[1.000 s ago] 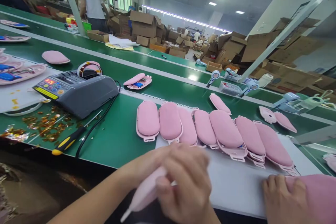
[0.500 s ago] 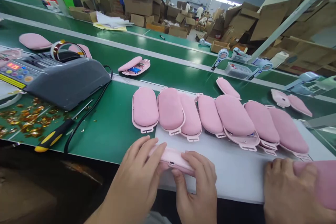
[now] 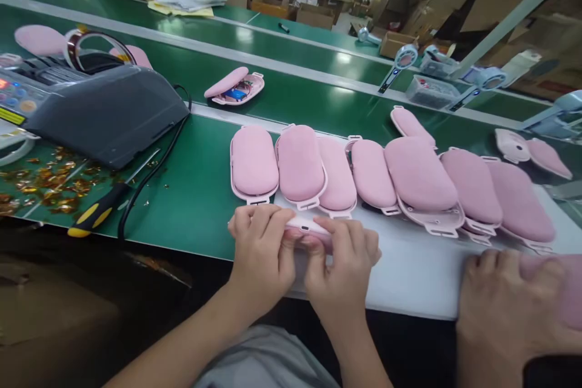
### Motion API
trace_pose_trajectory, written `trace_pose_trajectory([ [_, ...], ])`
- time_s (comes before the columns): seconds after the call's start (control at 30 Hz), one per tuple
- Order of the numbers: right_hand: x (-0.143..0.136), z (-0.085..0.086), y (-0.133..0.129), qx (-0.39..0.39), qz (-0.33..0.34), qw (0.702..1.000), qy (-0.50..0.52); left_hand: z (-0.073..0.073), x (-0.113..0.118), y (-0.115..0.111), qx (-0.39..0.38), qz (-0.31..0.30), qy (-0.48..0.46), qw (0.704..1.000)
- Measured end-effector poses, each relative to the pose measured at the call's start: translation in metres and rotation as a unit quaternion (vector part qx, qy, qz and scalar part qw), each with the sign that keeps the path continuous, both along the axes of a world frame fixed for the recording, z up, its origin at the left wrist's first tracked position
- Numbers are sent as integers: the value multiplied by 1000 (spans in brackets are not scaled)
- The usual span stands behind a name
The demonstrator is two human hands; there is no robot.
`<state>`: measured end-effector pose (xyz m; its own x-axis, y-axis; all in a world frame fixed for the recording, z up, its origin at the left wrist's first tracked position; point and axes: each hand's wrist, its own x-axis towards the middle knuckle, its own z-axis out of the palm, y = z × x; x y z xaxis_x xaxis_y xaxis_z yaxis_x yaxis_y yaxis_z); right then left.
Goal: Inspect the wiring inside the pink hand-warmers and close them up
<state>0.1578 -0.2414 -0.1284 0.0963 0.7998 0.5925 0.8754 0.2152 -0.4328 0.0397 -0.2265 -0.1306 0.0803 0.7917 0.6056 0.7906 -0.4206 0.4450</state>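
Note:
A pink case with a small dark port in its edge is gripped between both hands at the near edge of the table. My left hand wraps round its left end, and my right hand presses round its right end, thumbs underneath. Just beyond them, a row of pink oval cases stretches to the right, several overlapping, partly on a white sheet. One larger case in the row sits askew on its lower shell.
At left are a grey tape dispenser, amber scraps and a yellow-black screwdriver. An open pink case shows a blue part. Another person's hand holds a pink piece at right. Blue fans stand farther back.
Both hands have closed more tightly round the pink case, fingers now curled and thumbs nearer each other. The view has tilted down, showing more of my forearms.

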Motion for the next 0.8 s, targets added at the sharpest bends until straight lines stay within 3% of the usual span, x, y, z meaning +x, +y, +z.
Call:
trace_pose_trajectory([
  [0.23, 11, -9, -16, 31, 88, 996, 4, -9, -10, -18, 26, -48, 23, 998],
  [0.43, 9, -12, -22, 30, 76, 997, 2, -6, -18, -23, 4, -50, 52, 997],
  [0.67, 2, -19, -12, 91, 50, 994, 24, -16, -14, -10, 73, -22, 35, 996],
  [0.8, -14, -11, -7, 78, -9, 995, 55, -15, -11, 2, 93, -33, 15, 995],
])
